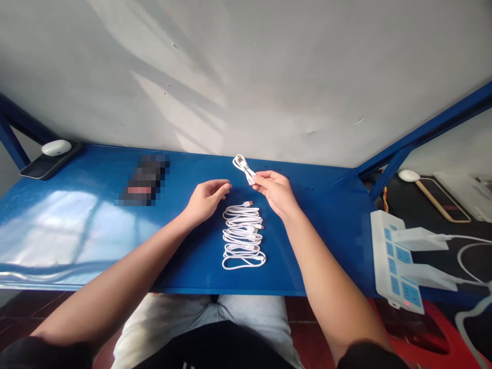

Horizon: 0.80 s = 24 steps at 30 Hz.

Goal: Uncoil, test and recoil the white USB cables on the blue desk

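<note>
My right hand (274, 190) pinches one end of a coiled white USB cable (245, 169) between thumb and fingers. A dark tie goes round the middle of that coil, and a metal plug shows near its top. Closer to me, a row of several folded white cables (243, 236) lies on the blue table (184, 271), with plugs at their right side. My left hand (209, 199) hovers to the left of the row, its fingers curled and the thumb against the index finger. Nothing shows in it.
A blurred-out dark object (144, 180) lies on the left of the table. Farther left, a white rounded object (56, 147) rests on a dark flat device (49, 166). At the right edge stands a power strip (392, 261) with white adapters plugged in. A grey wall (269, 77) rises behind.
</note>
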Each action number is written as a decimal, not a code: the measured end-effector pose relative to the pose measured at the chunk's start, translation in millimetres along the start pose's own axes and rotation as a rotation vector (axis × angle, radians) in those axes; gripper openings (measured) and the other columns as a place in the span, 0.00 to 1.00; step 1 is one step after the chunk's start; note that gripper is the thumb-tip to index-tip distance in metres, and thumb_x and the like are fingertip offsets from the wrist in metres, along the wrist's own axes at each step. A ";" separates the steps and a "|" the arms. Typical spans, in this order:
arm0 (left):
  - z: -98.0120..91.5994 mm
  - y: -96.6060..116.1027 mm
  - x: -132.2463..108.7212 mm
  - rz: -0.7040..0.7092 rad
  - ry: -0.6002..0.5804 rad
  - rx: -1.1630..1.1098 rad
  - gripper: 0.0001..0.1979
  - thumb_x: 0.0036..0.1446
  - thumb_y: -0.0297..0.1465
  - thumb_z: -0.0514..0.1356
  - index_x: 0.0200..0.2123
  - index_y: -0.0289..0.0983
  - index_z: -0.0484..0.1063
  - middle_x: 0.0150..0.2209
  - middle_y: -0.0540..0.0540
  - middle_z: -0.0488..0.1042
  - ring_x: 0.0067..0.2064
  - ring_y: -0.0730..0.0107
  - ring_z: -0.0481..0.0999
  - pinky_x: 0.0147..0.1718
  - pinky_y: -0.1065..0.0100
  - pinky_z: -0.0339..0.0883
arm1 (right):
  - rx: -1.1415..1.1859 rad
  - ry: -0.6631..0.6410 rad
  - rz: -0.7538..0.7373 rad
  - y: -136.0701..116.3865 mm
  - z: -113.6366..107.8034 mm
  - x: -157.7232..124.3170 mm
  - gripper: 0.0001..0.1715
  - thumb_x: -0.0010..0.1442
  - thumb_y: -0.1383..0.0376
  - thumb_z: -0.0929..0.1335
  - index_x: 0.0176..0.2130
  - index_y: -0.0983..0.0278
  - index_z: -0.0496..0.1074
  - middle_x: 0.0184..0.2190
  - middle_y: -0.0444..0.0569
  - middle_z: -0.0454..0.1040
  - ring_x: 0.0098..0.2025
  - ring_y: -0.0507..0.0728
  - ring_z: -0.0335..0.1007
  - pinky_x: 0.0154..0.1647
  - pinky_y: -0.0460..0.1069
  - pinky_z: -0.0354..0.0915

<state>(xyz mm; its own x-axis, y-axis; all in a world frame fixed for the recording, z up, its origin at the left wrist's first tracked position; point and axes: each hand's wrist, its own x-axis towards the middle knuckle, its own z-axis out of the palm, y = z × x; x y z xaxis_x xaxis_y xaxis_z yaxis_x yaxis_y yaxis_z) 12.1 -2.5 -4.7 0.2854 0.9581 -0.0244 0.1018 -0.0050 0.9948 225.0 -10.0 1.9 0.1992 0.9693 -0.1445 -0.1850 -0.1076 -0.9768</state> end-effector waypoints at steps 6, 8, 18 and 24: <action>1.2 9.4 -2.3 0.027 -0.097 -0.423 0.25 0.51 0.38 0.73 0.52 0.36 0.79 0.51 0.38 0.81 0.54 0.55 0.79 0.53 0.57 0.71 | 0.223 -0.308 0.256 -11.6 11.6 -20.1 0.13 0.49 0.65 0.80 0.32 0.63 0.75 0.34 0.48 0.81 0.37 0.54 0.80 0.42 0.47 0.76; 1.7 12.9 -3.6 0.024 -0.093 -0.481 0.23 0.50 0.36 0.74 0.49 0.36 0.80 0.48 0.39 0.82 0.50 0.59 0.81 0.53 0.58 0.72 | 0.247 -0.359 0.286 -10.3 15.9 -24.0 0.13 0.50 0.66 0.80 0.33 0.63 0.75 0.33 0.48 0.81 0.37 0.54 0.81 0.41 0.47 0.76; 3.3 16.0 -6.8 0.006 -0.129 -0.583 0.16 0.51 0.33 0.74 0.41 0.37 0.75 0.38 0.46 0.82 0.34 0.71 0.80 0.44 0.61 0.75 | 0.274 -0.483 0.392 -13.1 19.5 -31.3 0.10 0.54 0.65 0.78 0.38 0.65 0.80 0.35 0.49 0.82 0.30 0.49 0.75 0.31 0.42 0.74; 1.6 17.1 -5.5 -0.044 -0.080 -0.614 0.14 0.51 0.33 0.73 0.40 0.37 0.79 0.35 0.48 0.80 0.37 0.71 0.80 0.44 0.64 0.74 | 0.147 -0.426 0.303 -11.0 21.7 -32.1 0.13 0.51 0.61 0.79 0.36 0.64 0.80 0.31 0.48 0.80 0.31 0.51 0.74 0.32 0.44 0.72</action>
<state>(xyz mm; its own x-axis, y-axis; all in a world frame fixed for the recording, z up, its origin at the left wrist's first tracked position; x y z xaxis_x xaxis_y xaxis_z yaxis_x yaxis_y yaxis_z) 13.8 -8.3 12.3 0.3662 0.9292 -0.0504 -0.4453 0.2225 0.8673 199.8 -35.2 20.6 -0.2859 0.9068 -0.3097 -0.3120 -0.3937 -0.8647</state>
